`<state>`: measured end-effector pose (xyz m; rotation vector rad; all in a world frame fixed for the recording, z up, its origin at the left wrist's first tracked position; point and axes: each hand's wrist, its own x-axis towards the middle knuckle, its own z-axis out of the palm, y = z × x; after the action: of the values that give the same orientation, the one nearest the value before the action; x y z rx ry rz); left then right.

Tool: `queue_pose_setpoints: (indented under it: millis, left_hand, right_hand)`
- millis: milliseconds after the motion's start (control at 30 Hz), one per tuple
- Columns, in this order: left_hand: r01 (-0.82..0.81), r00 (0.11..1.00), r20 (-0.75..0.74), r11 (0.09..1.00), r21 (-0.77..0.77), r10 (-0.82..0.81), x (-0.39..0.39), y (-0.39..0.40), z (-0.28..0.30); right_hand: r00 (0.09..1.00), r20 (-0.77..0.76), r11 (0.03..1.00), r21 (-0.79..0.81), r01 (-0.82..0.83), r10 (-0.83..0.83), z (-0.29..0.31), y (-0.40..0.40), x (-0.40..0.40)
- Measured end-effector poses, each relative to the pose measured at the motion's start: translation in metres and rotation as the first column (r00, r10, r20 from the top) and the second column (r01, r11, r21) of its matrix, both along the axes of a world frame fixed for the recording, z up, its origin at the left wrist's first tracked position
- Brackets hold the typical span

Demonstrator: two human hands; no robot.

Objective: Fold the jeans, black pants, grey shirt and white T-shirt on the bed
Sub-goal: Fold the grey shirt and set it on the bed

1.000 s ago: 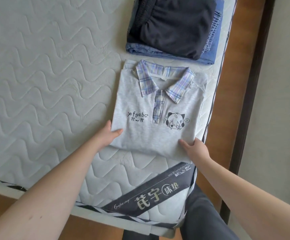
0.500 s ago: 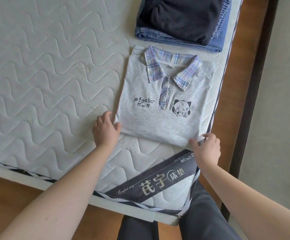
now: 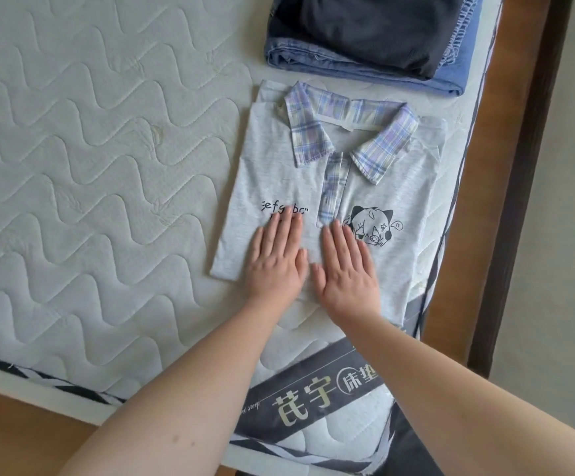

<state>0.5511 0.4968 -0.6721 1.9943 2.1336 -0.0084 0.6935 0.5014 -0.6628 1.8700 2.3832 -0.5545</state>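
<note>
Grey shirt point(image 3: 279, 173), already folded into a neat rectangle with its plaid collar point(image 3: 348, 132) facing up, lies on the quilted mattress point(image 3: 90, 183) near the bed's right edge. Both hands rest flat on its lower part, side by side and almost touching: the left hand point(image 3: 277, 259) covers part of the printed lettering point(image 3: 284, 211), and the right hand point(image 3: 346, 269) lies just beside the cartoon cat print point(image 3: 373, 226), fingertips at its edge. Neither grip holds anything; the fingers of both are straight and together, palms down on the cloth.

At 12 o'clock from the shirt, close but apart from the collar, sits a stack: folded black pants point(image 3: 375, 25) on top of folded jeans point(image 3: 313, 60). At 6 o'clock a dark label band point(image 3: 313, 400) with pale characters crosses the mattress corner. At 3 o'clock runs the wooden bed frame point(image 3: 468, 201), then a dark strip and pale floor. No white T-shirt can be made out.
</note>
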Motion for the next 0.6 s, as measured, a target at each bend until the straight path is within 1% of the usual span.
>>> queue_pose_setpoints:
  millis: [100, 200, 300, 367, 400, 500, 600]
  left_hand:
    - [-0.018, 1.0, 0.009, 1.0, -0.026, 0.018, -0.007, -0.003, 0.002]
    - [-0.018, 1.0, -0.014, 0.996, -0.082, 0.017, -0.033, -0.007, 0.005]
    - [-0.046, 0.998, -0.047, 0.993, -0.106, 0.041, -0.06, -0.004, 0.01]
    - [-0.079, 0.996, -0.041, 0.993, -0.09, 0.075, -0.068, 0.011, 0.015]
    - [-0.071, 0.997, -0.025, 0.995, -0.077, 0.069, -0.07, 0.023, 0.018]
    - [-0.009, 0.999, 0.03, 1.0, -0.027, 0.01, -0.063, 0.07, 0.022]
    - [-0.027, 0.996, 0.086, 1.0, -0.009, 0.027, -0.05, 0.128, 0.02]
  right_hand:
    - [0.997, 0.064, 0.999, -0.03, 0.045, -0.043, 0.001, -0.005, 0.014]
    - [0.987, 0.14, 0.994, -0.071, 0.087, -0.076, 0.003, -0.003, 0.042]
    - [0.965, 0.18, 0.975, -0.084, 0.208, -0.19, 0.006, 0.011, 0.066]
    - [0.948, 0.156, 0.955, -0.059, 0.289, -0.277, 0.009, 0.03, 0.068]
    - [0.948, 0.137, 0.954, -0.037, 0.296, -0.289, 0.011, 0.042, 0.065]
    - [0.967, 0.059, 0.969, 0.025, 0.247, -0.248, 0.014, 0.084, 0.047]
    - [0.975, 0.015, 0.973, 0.074, 0.219, -0.22, 0.012, 0.13, 0.027]
